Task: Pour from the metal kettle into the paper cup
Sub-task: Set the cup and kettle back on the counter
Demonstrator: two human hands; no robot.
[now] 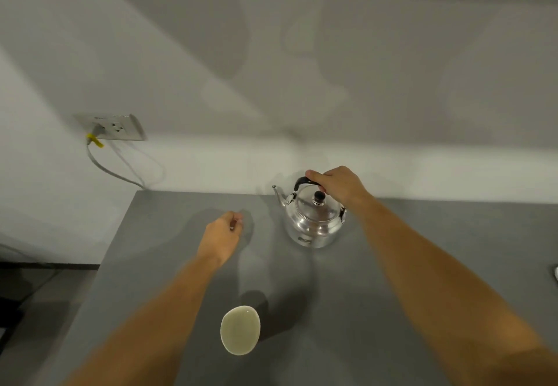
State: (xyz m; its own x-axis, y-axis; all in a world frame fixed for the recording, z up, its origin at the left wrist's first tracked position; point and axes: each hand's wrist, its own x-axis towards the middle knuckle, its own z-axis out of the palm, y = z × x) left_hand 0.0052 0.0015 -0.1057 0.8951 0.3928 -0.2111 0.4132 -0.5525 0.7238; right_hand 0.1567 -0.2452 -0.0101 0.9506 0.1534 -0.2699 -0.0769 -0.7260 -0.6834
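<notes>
A shiny metal kettle point(312, 218) stands upright on the grey table point(392, 295) near its far edge, spout pointing left, lid with a black knob on top. My right hand point(338, 184) is wrapped around its black arched handle. A white paper cup point(240, 329) stands near me, seen from above, left of centre. My left hand point(222, 236) hovers over the table between cup and kettle, left of the kettle, fingers loosely curled and holding nothing.
A wall socket point(113, 127) with a grey cable and a yellow tag sits on the white wall at the left. The table's left edge point(114, 234) drops to a dark floor. A small object pokes in at the right edge point(555, 273).
</notes>
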